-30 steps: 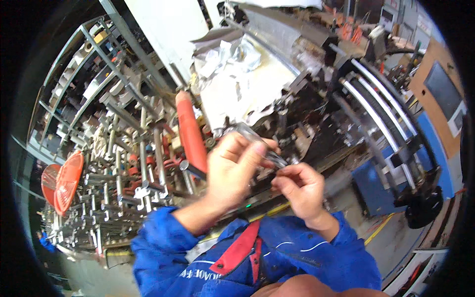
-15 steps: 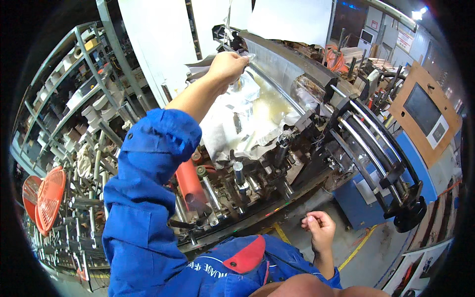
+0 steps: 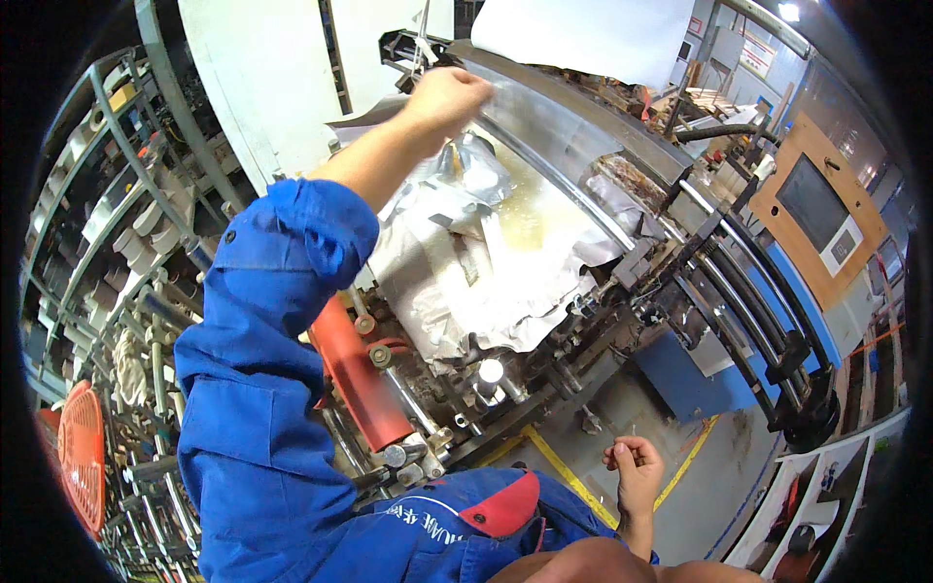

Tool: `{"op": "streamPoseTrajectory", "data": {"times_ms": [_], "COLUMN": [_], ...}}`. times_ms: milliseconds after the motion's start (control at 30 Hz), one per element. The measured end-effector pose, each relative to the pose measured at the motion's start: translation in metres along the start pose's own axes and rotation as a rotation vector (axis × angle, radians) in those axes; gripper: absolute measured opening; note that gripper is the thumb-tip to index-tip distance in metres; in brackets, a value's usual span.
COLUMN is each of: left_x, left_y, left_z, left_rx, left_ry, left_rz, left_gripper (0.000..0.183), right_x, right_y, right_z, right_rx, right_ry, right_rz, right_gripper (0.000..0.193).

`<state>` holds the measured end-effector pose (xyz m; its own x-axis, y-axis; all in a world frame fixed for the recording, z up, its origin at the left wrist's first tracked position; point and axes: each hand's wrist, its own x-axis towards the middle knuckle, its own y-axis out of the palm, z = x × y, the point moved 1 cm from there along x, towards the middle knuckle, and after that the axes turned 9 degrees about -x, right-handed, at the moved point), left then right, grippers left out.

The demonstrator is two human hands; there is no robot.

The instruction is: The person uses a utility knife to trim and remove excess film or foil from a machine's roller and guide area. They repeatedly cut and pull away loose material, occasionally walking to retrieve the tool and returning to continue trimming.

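My left hand (image 3: 451,100) reaches out on a bent arm to the far end of a machine, above the upper end of a long metal bar (image 3: 554,177). Its fingers are curled closed, and what they hold, if anything, is hidden. Under that arm, crumpled white sheeting (image 3: 428,282) covers the machine bed, with a wet yellowish patch (image 3: 530,219) beside the bar. Low on the right, my right hand (image 3: 637,473) hovers near my body, away from the machine. Its thumb and fingers are drawn together, and anything between them is too small to name.
A red cylinder (image 3: 362,374) and metal rollers lie along the machine's near side. On the right stand curved rails (image 3: 748,301) and a wooden panel with a dark screen (image 3: 821,199). Loaded shelves (image 3: 107,194) and an orange plastic basket (image 3: 82,457) are at the left.
My view has shifted, so the machine sits differently in it. My left hand no longer shows the bit of clear film seen at its fingertips. My right hand stays low, its fingers still curled.
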<state>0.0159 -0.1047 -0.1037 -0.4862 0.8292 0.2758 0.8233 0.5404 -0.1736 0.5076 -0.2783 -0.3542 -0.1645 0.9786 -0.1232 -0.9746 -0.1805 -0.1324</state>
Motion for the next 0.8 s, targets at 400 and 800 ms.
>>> {"op": "streamPoseTrajectory", "data": {"times_ms": [400,800], "left_x": [-0.042,-0.049], "left_y": [0.068,0.074], "left_z": [0.000,-0.002], "left_rx": [-0.228,-0.258], "left_ry": [-0.012,-0.003], "left_rz": [0.113,0.113], "left_gripper": [0.029,0.028], "right_x": [0.007,0.008], "right_y": [0.001,-0.007], "right_z": [-0.008,-0.014], "right_rx": [-0.007,-0.010], "right_ry": [0.030,0.035], "right_rz": [-0.032,-0.031], "right_gripper": [0.013,0.013]}}
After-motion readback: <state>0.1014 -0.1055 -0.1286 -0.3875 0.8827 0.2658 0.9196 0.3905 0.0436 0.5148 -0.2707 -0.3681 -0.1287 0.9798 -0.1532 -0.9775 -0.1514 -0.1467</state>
